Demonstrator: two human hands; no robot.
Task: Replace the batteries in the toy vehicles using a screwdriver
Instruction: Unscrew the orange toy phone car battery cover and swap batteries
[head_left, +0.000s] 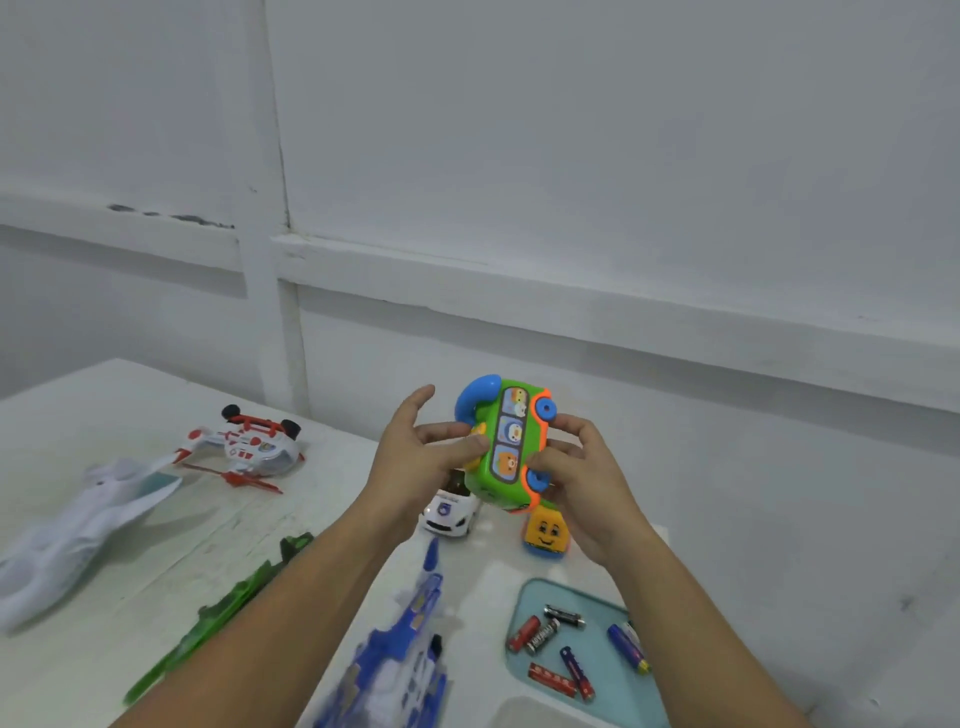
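Note:
A green toy bus (506, 447) with orange trim, blue wheels and a blue handle is held up above the table, turned on its side. My left hand (421, 457) grips its left side, thumb pressed across the face with animal pictures, index finger raised free. My right hand (582, 478) holds its right side, fingers curled over the wheel edge. Loose batteries (558, 642), red, black and blue, lie in a pale blue tray (535, 592) at the lower right. No screwdriver is in view.
On the white table (130, 395) lie a red-and-white toy helicopter (249, 447) upside down, a white shark-like toy (78, 535), a green toy (218, 618), a blue-and-white toy plane (400, 654), a white toy car (449, 512) and a yellow smiling toy (545, 532). A white wall stands behind.

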